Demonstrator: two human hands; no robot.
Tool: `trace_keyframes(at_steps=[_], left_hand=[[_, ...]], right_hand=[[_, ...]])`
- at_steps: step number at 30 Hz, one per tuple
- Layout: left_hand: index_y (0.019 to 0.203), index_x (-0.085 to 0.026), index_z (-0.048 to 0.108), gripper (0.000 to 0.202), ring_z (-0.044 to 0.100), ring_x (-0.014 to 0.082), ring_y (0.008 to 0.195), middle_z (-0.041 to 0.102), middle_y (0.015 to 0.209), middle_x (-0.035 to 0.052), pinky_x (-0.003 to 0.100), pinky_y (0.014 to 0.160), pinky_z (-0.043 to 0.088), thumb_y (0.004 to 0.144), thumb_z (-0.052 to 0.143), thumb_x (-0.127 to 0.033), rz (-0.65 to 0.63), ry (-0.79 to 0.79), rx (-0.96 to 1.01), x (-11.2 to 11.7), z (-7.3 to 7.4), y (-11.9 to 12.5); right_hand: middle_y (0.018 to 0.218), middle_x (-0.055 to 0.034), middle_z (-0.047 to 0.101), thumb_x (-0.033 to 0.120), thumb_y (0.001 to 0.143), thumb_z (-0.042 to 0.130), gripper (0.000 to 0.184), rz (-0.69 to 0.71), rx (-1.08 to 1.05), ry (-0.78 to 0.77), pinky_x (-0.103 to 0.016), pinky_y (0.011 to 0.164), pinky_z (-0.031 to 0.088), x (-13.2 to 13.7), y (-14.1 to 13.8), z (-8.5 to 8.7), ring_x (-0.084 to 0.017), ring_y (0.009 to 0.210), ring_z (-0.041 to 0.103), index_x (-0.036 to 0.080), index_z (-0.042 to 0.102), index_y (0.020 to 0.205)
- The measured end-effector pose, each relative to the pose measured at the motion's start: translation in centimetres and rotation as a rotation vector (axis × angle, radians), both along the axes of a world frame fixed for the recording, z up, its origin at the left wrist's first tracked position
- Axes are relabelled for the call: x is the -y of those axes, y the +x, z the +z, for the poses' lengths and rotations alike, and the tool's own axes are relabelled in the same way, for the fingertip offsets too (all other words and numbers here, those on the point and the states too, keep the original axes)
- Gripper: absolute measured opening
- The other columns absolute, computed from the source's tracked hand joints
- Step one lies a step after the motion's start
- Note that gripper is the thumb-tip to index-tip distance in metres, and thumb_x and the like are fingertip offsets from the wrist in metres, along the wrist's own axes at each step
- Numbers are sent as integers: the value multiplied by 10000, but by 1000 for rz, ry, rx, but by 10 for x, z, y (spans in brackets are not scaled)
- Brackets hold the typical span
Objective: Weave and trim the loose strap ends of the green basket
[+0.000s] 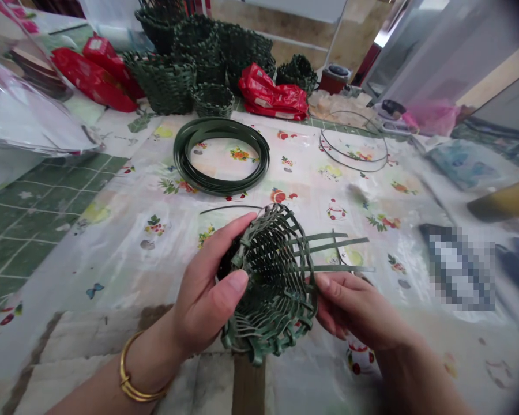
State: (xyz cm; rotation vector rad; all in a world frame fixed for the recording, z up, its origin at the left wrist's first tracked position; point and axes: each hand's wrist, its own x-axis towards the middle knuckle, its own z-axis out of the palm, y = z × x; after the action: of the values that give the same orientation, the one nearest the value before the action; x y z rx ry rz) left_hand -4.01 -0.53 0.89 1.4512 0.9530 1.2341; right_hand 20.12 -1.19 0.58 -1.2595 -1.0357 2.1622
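A gold bangle point(125, 369) circles the wrist just behind the left hand point(207, 288), whose thumb presses over the near rim while the other fingers wrap the outer wall, their tips mostly out of sight. Beyond those fingers, on the cloth-covered worktop point(125, 268), lies a coil of green strip point(220, 185), touched by neither hand. Between the two sets of fingers, the green woven basket point(263, 282) is tilted, with its mouth toward the person; the weave looks built up, and part of the rim carries folded-over loops. Just past the right fingers, flat strip ends point(346, 268) jut out loose from the right side. The right hand point(354, 305) has thumb and forefinger together at that edge, apparently pinching it; whether a strip end or the rim itself sits between them cannot be told. The step in hand seems to be finishing the rim by working in the loose ends. The next move calls for a firm left grip, with the right fingers bending one strip over and tucking it snugly under the weave.
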Motion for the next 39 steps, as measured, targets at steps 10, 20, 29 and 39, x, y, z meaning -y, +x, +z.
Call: trace_keyframes(at_steps=[10, 20, 29, 39], left_hand=[[1383, -219, 454, 549, 495, 302, 1251, 506, 1411, 64, 463, 1091, 369, 855, 519, -357, -65, -128, 209, -3, -7, 3], [1097, -266, 715, 400, 660, 204, 1009, 728, 1098, 15, 282, 837, 538, 718, 655, -156, -79, -460, 440, -35, -16, -11], [1100, -202, 692, 297, 569, 274, 1200, 653, 1245, 92, 500, 1094, 364, 892, 538, -349, 88, -113, 306, -41, -9, -19], [1187, -229, 605, 443, 594, 301, 1152, 720, 1108, 63, 633, 1160, 62, 782, 694, -386, -128, 925, -674, -1, 10, -4]], right_hand=[[591, -25, 671, 549, 818, 647, 405, 59, 13, 66, -214, 449, 363, -1, 6, 0, -93, 471, 554, 167, 587, 699], [669, 2, 631, 434, 789, 728, 259, -167, 18, 436, -228, 551, 455, -2, 1, 1, -115, 592, 559, 191, 654, 835], [879, -34, 665, 374, 778, 734, 272, -363, 292, 646, -323, 713, 498, -6, -2, -3, -188, 801, 617, 222, 597, 957], [796, -18, 701, 327, 680, 827, 273, -482, -33, 601, -277, 624, 522, -3, 22, 16, -158, 693, 651, 249, 725, 921]])
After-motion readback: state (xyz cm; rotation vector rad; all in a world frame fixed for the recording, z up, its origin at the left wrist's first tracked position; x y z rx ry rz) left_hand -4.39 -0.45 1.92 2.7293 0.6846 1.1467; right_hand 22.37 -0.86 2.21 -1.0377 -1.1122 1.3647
